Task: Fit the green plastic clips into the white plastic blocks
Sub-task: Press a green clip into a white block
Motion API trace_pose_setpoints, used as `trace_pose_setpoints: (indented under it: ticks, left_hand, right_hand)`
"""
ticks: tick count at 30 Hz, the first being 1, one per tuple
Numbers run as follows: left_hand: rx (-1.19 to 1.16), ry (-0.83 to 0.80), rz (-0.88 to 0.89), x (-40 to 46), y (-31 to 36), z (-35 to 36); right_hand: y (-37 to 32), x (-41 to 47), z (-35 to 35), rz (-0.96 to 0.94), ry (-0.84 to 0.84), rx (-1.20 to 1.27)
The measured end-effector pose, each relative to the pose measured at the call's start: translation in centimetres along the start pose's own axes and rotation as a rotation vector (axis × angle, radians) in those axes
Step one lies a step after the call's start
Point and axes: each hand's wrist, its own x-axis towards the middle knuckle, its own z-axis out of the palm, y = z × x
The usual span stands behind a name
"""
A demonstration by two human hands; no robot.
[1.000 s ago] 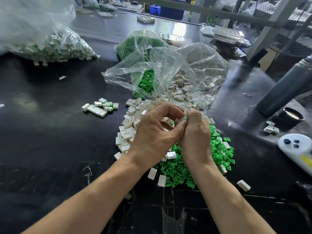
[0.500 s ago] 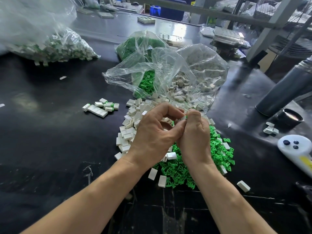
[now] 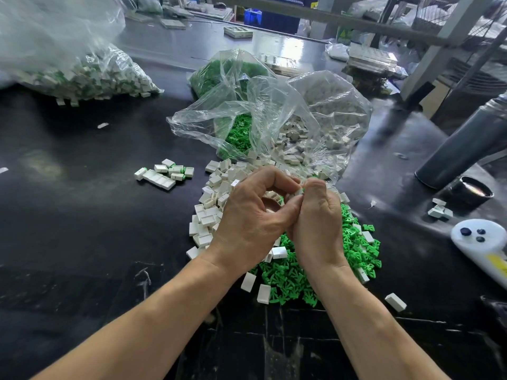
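We hold one small white rectangular plastic block (image 3: 299,191) between both hands above the loose heap of green forked plastic clips (image 3: 354,250) on the glossy black table (image 3: 82,229). The left hand (image 3: 252,223) is curled, its thumb and forefinger pinching the block from the left; the right hand (image 3: 318,223) is clenched against it from the right, its thumb tip pressing at the block's end. Whether a green clip is already seated between the right fingers cannot be told, since the knuckles hide it. Risks from here, in our judgement: the block is small and smooth, so uneven thumb pressure could make it pivot and slip out of the grip into the heap below; a clip entered at a tilt could jam or bend a prong instead of seating; and a dropped part would be hard to recover among identical pieces. The block lies at the meeting point of both grips, directly above the far edge of the green heap. The spread of loose white blocks (image 3: 208,212) lies just left of that heap, the open clear plastic bags (image 3: 274,111) behind it, and a small group of finished white-and-green assemblies (image 3: 167,174) well to its left.
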Motion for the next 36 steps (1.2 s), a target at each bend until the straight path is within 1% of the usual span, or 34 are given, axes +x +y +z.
trace_pose_setpoints:
  ticks: [19,22,25,29,32,36]
  left_hand:
    - [0.035,-0.007,0.032,0.0,-0.3,-0.2]
    - [0.045,0.002,0.034,0.2,-0.6,-0.7]
    - [0.094,0.029,0.040,0.4,-0.7,-1.4]
    - [0.124,0.049,0.036,0.4,-0.7,-1.8]
    - [0.113,0.059,0.025,0.5,-0.8,-2.0]
    - [0.097,0.068,0.003,0.5,-1.0,-1.9]
  right_hand:
    - [-0.4,-0.6,0.0,0.010,0.028,-0.025]
    - [-0.2,-0.5,-0.7,0.006,0.061,-0.095]
    - [0.0,-0.3,-1.6,-0.045,0.094,-0.214]
    - [-0.4,-0.2,-2.4,-0.126,0.022,-0.223]
    - [-0.4,-0.2,-2.6,-0.164,-0.050,-0.290]
    - [-0.2,-0.1,-2.7,-0.184,-0.012,-0.383]
